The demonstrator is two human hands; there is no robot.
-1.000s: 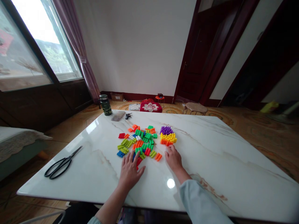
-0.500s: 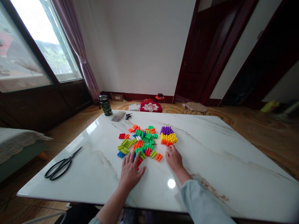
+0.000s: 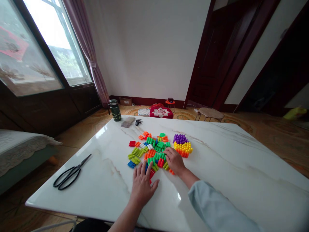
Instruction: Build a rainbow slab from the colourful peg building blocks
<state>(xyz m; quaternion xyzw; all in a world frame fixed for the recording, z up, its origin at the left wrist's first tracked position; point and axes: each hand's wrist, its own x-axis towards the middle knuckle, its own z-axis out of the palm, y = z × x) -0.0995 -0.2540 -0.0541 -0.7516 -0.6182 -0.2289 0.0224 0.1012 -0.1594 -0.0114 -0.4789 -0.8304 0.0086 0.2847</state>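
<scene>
Loose plastic building blocks [image 3: 150,154], shaped like joined rounded pegs, lie scattered in green, orange, red, blue, white and lime. My left hand [image 3: 142,183] rests palm down at the near edge of this pile, fingers spread, fingertips by blue, green and red blocks. Over the pile's right side, my right hand [image 3: 175,161] has its fingers bent and close together, tips at the green blocks [image 3: 160,146]; whatever is between them is hidden. Beyond it stand neat rows of purple blocks [image 3: 180,139], yellow blocks [image 3: 183,147] and orange blocks [image 3: 182,153], packed side by side.
Black long-handled scissors [image 3: 71,172] lie at the left of the white marble-patterned table [image 3: 229,180]. A camouflage flask [image 3: 115,110], a blurred-out flat item [image 3: 127,122] and a bunch of keys [image 3: 138,122] are near the far left corner. A round stool [image 3: 210,113] stands beyond the table.
My right hand has left the orange row and moved left onto the green blocks in the pile. My left hand stays spread at the pile's near edge. The camera view has shifted slightly.
</scene>
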